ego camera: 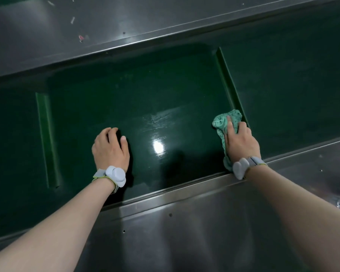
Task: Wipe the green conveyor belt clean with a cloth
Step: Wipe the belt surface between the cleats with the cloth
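The dark green conveyor belt (pixel 137 99) runs across the view between two steel side panels, with a wet glossy patch near its near edge. My right hand (pixel 240 143) presses a crumpled light green cloth (pixel 222 122) onto the belt, right beside a raised green cleat (pixel 231 83); fingers curl over the cloth and part of it trails under my wrist. My left hand (pixel 111 149) rests on the belt to the left, fingers bent with their tips on the surface, holding nothing.
A second raised cleat (pixel 47 138) crosses the belt at the left. The far steel panel (pixel 106 20) carries a few small scraps of debris (pixel 81 37). The near steel panel (pixel 185 232) lies under my forearms.
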`<state>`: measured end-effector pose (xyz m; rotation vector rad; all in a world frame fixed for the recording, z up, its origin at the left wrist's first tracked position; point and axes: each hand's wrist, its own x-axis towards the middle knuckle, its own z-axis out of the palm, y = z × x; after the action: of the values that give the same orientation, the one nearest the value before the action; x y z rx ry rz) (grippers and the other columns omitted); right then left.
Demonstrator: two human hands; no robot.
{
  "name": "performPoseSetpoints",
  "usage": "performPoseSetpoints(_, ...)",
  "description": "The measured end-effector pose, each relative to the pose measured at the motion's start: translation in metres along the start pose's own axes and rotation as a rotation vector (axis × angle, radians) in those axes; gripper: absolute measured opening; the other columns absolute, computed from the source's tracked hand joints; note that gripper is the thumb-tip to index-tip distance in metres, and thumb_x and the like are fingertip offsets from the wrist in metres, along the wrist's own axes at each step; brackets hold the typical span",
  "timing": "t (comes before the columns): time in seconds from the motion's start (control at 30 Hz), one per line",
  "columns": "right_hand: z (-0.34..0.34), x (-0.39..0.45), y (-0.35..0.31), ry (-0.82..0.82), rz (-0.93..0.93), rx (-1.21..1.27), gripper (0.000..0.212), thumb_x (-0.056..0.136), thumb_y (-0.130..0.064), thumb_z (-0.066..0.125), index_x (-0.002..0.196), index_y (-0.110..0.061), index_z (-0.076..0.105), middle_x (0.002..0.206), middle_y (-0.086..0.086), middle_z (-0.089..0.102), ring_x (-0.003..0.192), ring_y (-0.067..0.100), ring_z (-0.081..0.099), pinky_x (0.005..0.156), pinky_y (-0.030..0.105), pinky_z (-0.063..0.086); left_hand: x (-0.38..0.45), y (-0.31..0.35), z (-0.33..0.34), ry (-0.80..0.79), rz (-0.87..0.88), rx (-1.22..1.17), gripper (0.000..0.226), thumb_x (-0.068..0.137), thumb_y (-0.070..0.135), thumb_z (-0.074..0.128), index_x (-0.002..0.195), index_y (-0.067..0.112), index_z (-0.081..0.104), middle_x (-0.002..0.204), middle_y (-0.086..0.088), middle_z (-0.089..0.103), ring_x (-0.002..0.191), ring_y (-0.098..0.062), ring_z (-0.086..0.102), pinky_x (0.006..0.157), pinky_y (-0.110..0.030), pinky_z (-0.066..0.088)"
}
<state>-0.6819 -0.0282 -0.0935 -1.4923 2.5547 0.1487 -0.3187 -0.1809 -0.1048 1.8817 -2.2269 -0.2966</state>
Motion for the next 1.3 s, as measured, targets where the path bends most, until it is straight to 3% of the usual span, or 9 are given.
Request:
performPoseSetpoints(0.1, 0.013, -0.004, -0.028, 0.072, -0.042, -0.066, 0.053, 0.102, -0.007, 0.041, 0.155, -0.006, 0.036, 0.121, 0.025, 0.052, 0.086, 0.037, 0.053, 0.062, 0.044, 0.049, 0.007, -0.001, 0.002, -0.008, -0.011, 0.014, 0.036, 0.103, 0.03, 0.052, 0.132, 0.009, 0.056, 0.137, -0.014, 0.056, 0.121, -0.039, 0.053, 0.095, -0.052, 0.045)
performPoseSetpoints(0.2, 0.028, -0.013, -0.089, 0.045, -0.308, -0.175, 0.056, 0.098, -0.001, 0.019, 0.149, 0.001, 0.04, 0.146, 0.023, 0.047, 0.101, 0.035, 0.048, 0.076, 0.04, 0.045, 0.012, 0.001, 0.004, 0.006, -0.05, 0.051, 0.034, 0.103, 0.029, 0.05, 0.129, 0.009, 0.059, 0.13, -0.014, 0.059, 0.11, -0.04, 0.057, 0.086, -0.051, 0.047)
performPoseSetpoints(0.37, 0.031, -0.046, -0.216, -0.091, -0.359, 0.125, 0.068, 0.094, -0.01, 0.031, 0.16, -0.006, 0.014, 0.134, 0.024, 0.046, 0.097, 0.033, 0.051, 0.064, 0.036, 0.05, 0.019, 0.012, 0.005, 0.043, -0.086, 0.112, 0.031, 0.103, 0.026, 0.051, 0.13, 0.012, 0.059, 0.113, -0.017, 0.061, 0.094, -0.041, 0.057, 0.073, -0.049, 0.047)
performPoseSetpoints(0.53, 0.008, -0.037, -0.209, -0.06, -0.388, 0.198, 0.072, 0.083, -0.011, 0.053, 0.154, -0.009, 0.04, 0.112, 0.015, 0.053, 0.08, 0.028, 0.056, 0.053, 0.034, 0.051, 0.028, 0.007, 0.006, 0.036, -0.07, 0.149, 0.03, 0.101, 0.024, 0.055, 0.128, 0.015, 0.063, 0.104, -0.015, 0.057, 0.087, -0.038, 0.054, 0.069, -0.048, 0.047)
performPoseSetpoints(0.7, 0.002, 0.054, -0.135, 0.111, -0.101, 0.097, 0.06, 0.089, -0.018, 0.063, 0.147, -0.011, 0.051, 0.1, 0.019, 0.055, 0.074, 0.033, 0.056, 0.053, 0.035, 0.05, 0.03, 0.001, 0.004, 0.017, -0.017, 0.164, 0.03, 0.101, 0.028, 0.056, 0.125, 0.016, 0.069, 0.101, -0.01, 0.057, 0.085, -0.035, 0.052, 0.065, -0.044, 0.047)
performPoseSetpoints(0.9, -0.018, 0.134, -0.116, 0.121, 0.249, 0.209, 0.055, 0.108, -0.038, 0.034, 0.159, -0.018, 0.026, 0.135, 0.022, 0.039, 0.113, 0.039, 0.049, 0.082, 0.044, 0.05, 0.052, -0.009, -0.003, 0.037, 0.004, 0.123, 0.026, 0.102, 0.031, 0.051, 0.113, 0.016, 0.069, 0.102, -0.009, 0.057, 0.086, -0.034, 0.053, 0.071, -0.043, 0.043)
performPoseSetpoints(1.1, -0.002, 0.115, -0.256, 0.072, -0.125, 0.284, 0.062, 0.089, -0.015, 0.067, 0.147, -0.008, 0.049, 0.119, 0.028, 0.056, 0.082, 0.037, 0.058, 0.062, 0.041, 0.055, 0.085, -0.022, 0.0, 0.078, -0.082, 0.048, 0.03, 0.101, 0.022, 0.052, 0.128, 0.013, 0.061, 0.134, -0.011, 0.056, 0.12, -0.036, 0.053, 0.092, -0.051, 0.046)
performPoseSetpoints(1.23, -0.013, 0.089, -0.297, 0.027, -0.502, 0.19, 0.058, 0.091, -0.02, 0.067, 0.146, -0.007, 0.052, 0.106, 0.019, 0.056, 0.073, 0.029, 0.055, 0.049, 0.036, 0.053, 0.088, -0.034, 0.009, 0.066, -0.048, 0.082, 0.035, 0.102, 0.023, 0.051, 0.134, 0.01, 0.058, 0.141, -0.016, 0.053, 0.128, -0.038, 0.051, 0.098, -0.053, 0.045)
performPoseSetpoints(1.3, -0.01, 0.097, -0.284, 0.046, -0.515, 0.134, 0.058, 0.091, -0.016, 0.062, 0.148, -0.011, 0.051, 0.099, 0.015, 0.054, 0.07, 0.029, 0.053, 0.047, 0.034, 0.047, 0.084, -0.041, 0.012, 0.038, -0.046, 0.093, 0.04, 0.104, 0.027, 0.049, 0.139, 0.009, 0.055, 0.148, -0.018, 0.048, 0.136, -0.039, 0.046, 0.106, -0.055, 0.041)
